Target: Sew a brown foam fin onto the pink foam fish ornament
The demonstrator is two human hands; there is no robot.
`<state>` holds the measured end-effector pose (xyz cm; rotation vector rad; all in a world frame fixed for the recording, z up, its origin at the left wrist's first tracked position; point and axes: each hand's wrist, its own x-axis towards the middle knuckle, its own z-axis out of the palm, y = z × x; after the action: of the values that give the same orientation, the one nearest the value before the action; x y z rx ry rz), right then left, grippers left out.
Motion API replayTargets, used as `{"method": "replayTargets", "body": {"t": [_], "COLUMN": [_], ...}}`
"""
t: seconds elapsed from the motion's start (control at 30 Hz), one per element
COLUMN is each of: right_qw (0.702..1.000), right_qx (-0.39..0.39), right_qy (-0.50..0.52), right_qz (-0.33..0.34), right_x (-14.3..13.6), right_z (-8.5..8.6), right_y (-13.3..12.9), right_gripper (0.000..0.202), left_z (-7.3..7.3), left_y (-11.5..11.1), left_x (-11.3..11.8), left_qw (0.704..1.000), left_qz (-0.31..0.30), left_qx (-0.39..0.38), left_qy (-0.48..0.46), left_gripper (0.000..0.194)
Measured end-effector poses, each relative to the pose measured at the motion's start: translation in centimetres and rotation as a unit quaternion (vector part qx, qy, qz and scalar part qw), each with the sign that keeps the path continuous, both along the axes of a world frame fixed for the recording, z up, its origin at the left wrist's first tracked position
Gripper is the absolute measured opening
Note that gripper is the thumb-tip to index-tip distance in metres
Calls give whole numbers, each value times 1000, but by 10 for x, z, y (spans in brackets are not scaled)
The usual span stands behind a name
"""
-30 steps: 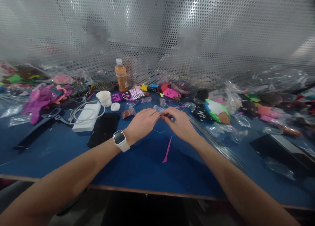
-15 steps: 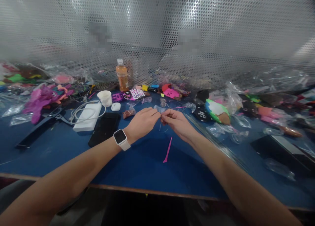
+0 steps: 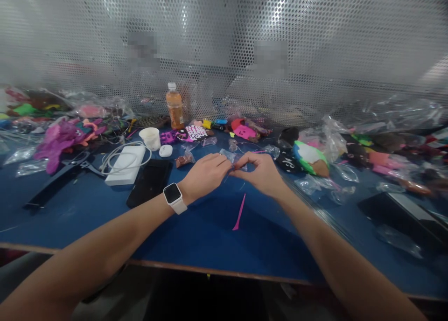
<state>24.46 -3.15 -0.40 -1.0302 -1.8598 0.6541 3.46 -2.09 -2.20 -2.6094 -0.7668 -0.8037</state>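
Note:
Over the middle of the blue table (image 3: 196,237), my two hands meet at a small clear plastic piece (image 3: 228,156), perhaps a bag. My left hand (image 3: 209,174), with a white watch (image 3: 172,193) at the wrist, has its fingers closed on this plastic. My right hand (image 3: 261,171) pinches at the same piece with thumb and forefinger, the thumb stretched toward the left fingers. What lies inside the plastic is too small to make out. A pink plastic tool (image 3: 239,212) with a flared end rests on the table just below my hands.
To the left lie a black phone (image 3: 149,183), a white box (image 3: 126,164) with a cable, scissors (image 3: 75,160) and a white cup (image 3: 150,139). A drink bottle (image 3: 175,108) stands at the back. Colourful soft pieces and clear bags line the rear, before a perforated metal screen (image 3: 224,41).
My right hand has shifted slightly right and opened a wider gap between thumb and forefinger. More of the clear plastic shows between the hands. My left hand has barely moved.

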Motion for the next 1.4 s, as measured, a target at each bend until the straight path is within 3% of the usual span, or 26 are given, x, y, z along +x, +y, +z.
{"method": "replayTargets", "body": {"t": [0.17,0.33,0.4,0.5,0.63,0.73,0.8,1.03,1.4], "right_qw": [988,934,918,949,994,994,983,978,956], "right_qx": [-112,-280,-311,-240,-56,88,144,155,246], "right_qy": [98,213,233,199,91,-21,-73,-94,-155], "right_qz": [40,68,76,47,-25,-64,-84,-100,-50], "right_x": [0,-10,-13,-14,-10,-7,-7,-9,-2], "right_z": [0,-4,-6,-9,-9,-7,-6,-8,-13], "right_y": [2,-2,-3,-2,-2,-6,-7,-7,-1], "right_gripper": [37,50,53,47,24,10,6,8,12], "left_z": [1,5,4,0,-5,-8,-10,-12,-12], "left_y": [-5,-10,-10,-9,-5,-1,1,2,1], "left_x": [3,2,3,6,8,7,5,5,3], "left_qw": [998,996,997,997,983,977,975,976,993], "left_qz": [-10,-22,-22,-10,0,0,-2,-3,-5], "left_qx": [25,86,76,1,-99,-128,-134,-126,-32], "left_qy": [-50,-24,-25,-76,-154,-172,-177,-177,-112], "left_gripper": [29,27,26,24,20,16,16,17,24]}}
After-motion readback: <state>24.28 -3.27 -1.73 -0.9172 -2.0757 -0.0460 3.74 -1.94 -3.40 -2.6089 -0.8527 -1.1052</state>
